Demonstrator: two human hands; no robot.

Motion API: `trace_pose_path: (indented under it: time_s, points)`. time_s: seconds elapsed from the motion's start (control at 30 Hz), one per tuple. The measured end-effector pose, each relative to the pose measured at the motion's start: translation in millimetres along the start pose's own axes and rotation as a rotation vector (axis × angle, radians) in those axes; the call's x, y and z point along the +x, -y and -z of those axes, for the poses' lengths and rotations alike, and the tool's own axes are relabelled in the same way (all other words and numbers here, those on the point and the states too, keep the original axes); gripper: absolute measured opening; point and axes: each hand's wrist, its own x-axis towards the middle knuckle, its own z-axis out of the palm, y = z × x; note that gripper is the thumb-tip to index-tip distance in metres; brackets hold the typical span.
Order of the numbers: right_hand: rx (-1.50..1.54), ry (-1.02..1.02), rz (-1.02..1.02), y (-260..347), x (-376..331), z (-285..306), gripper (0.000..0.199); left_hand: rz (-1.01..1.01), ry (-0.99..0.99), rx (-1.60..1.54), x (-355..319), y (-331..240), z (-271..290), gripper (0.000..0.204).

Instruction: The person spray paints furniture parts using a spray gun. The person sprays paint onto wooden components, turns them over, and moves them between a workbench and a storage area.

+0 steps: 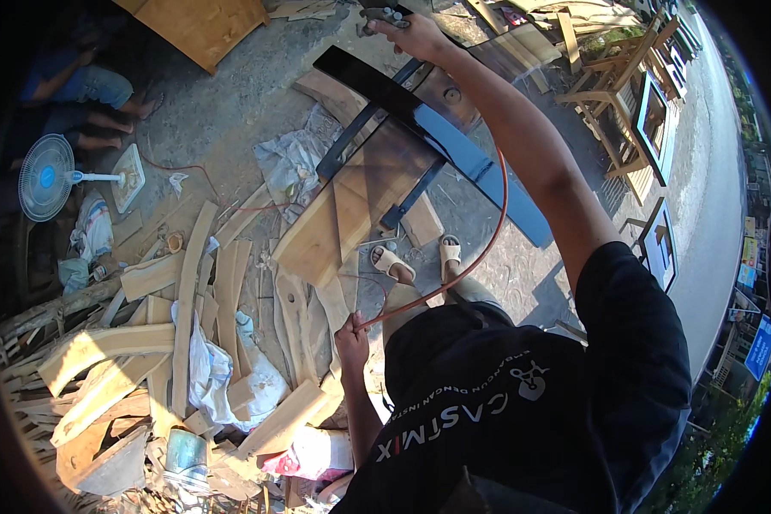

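Observation:
At the top, my right hand [415,38] is closed around a spray gun [381,17], its metal knobs showing near the fingers. My left hand [351,343] grips a reddish-brown air hose [480,264] low by my hip. The hose curves up from there and passes behind my right forearm. Below the spray gun lies a long glossy black board [454,141], reflecting light. It crosses over a wide bare wooden plank [334,223] and dark bars [411,197]. My right hand is apart from the board.
Offcuts [111,351] and sacks [240,368] are heaped at the left. A white fan [47,177] stands by a seated person's legs [103,94]. Wooden chair frames [608,103] and dark frames [657,244] stand at the right, beside the road [707,180]. My sandalled feet [394,264] are close to the plank.

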Motion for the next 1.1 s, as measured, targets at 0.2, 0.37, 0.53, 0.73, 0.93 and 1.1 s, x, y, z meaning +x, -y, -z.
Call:
trace_pose_path:
  time_s: [0.2,0.37,0.53,0.73,0.93,1.1]
  points:
    - [-0.061,0.012,-0.028,-59.3,-118.5,64.2,0.07,-0.023,0.022,-0.042,-9.9,-11.3,-17.1,0.035]
    - [0.028,0.152,-0.262,-93.2,-230.5,122.7,0.063,-0.073,0.068,0.014,-3.0,-32.3,-41.8,0.032]
    - [0.012,0.2,-0.383,-145.9,-320.4,158.7,0.057,-0.185,0.137,0.059,-1.0,-48.5,-74.7,0.034]
    - [0.096,0.214,-0.434,-201.4,-415.4,201.2,0.058,-0.214,0.221,0.149,-18.5,-98.9,-112.3,0.034]
    - [0.087,0.301,-0.455,-227.7,-485.3,238.2,0.062,-0.232,0.261,0.203,-44.6,-123.8,-145.2,0.036]
    - [0.116,0.238,-0.275,-241.3,-475.4,220.4,0.059,-0.298,0.222,0.2,-60.4,-135.5,-167.6,0.041]
